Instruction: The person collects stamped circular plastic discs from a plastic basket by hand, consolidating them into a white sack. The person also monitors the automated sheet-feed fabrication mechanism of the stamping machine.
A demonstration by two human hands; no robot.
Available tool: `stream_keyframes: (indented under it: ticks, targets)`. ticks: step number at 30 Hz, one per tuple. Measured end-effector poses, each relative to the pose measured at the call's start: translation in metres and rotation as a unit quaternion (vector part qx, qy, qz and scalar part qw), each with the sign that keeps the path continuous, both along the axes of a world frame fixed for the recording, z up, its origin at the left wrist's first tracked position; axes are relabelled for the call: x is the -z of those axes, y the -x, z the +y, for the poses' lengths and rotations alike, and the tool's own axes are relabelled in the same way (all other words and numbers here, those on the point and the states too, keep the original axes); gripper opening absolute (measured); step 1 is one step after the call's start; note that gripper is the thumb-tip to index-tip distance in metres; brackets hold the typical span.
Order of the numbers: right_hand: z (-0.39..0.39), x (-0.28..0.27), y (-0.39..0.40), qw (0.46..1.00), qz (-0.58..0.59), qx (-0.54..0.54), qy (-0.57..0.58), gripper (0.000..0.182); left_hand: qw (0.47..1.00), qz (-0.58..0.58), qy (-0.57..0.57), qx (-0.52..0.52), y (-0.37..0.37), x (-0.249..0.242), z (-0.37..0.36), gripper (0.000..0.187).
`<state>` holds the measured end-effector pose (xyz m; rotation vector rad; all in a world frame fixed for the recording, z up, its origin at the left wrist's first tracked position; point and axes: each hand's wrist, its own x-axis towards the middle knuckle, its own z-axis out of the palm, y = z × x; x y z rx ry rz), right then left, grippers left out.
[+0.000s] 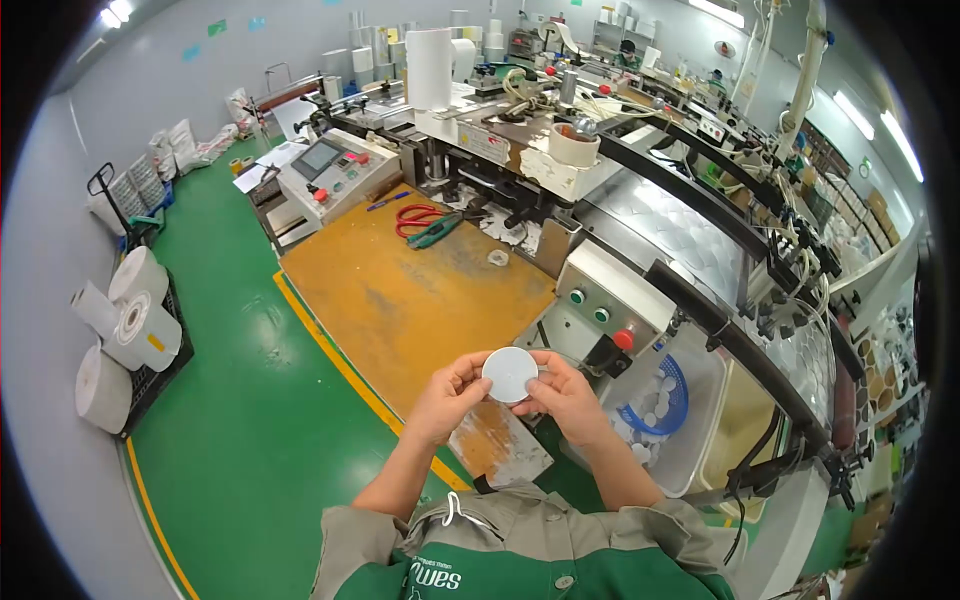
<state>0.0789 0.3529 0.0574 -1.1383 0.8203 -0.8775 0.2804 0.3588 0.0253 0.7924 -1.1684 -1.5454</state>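
Between both hands I hold a round white disc [510, 375], its flat face turned up toward me. My left hand [452, 393] pinches the disc's left edge, thumb on top and fingers underneath. On the opposite edge, my right hand [560, 395] grips it the same way. Below and beyond the disc lies a brown work table [400, 290]. Red-handled scissors [418, 220] and a green-handled tool [436, 231] rest near its far side, with a blue pen [388, 201] beside them.
A white control box [612, 300] with green and red buttons stands right of the table. Below it, a white bin [700, 400] contains a blue basket [672, 410] and small white discs. A touchscreen panel [318, 157] is at the far left; white rolls [148, 330] stand on a pallet.
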Motion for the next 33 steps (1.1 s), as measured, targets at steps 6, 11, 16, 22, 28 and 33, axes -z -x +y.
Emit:
stream_keyframes:
  ticks: [6, 11, 16, 22, 28, 33]
  targets:
    - [-0.004, -0.002, 0.007, 0.999, 0.03, 0.029, 0.03, 0.036, 0.998, 0.043, -0.045, 0.031, 0.008, 0.012, -0.017, 0.04]
    - [-0.012, 0.006, 0.005, 0.996, 0.042, 0.058, 0.046, 0.035, 0.997, 0.038, -0.059, 0.042, 0.01, 0.018, -0.027, 0.04]
    - [-0.022, 0.029, -0.001, 0.989, 0.087, 0.093, 0.078, 0.024, 1.0, 0.014, -0.008, 0.01, 0.012, 0.025, -0.033, 0.036]
    - [-0.054, 0.029, 0.042, 0.833, 0.334, 0.212, 0.386, 0.014, 0.966, -0.152, 0.042, -0.206, -0.025, 0.062, -0.076, 0.026]
    - [-0.102, 0.007, 0.117, 0.646, 0.553, 0.312, 0.422, 0.049, 0.658, -0.57, 0.23, -0.436, -0.082, 0.087, -0.115, 0.03]
    - [-0.116, 0.045, 0.116, 0.549, 0.676, 0.267, 0.412, 0.086, 0.828, -0.375, 0.318, -0.27, -0.006, 0.008, -0.144, 0.03]
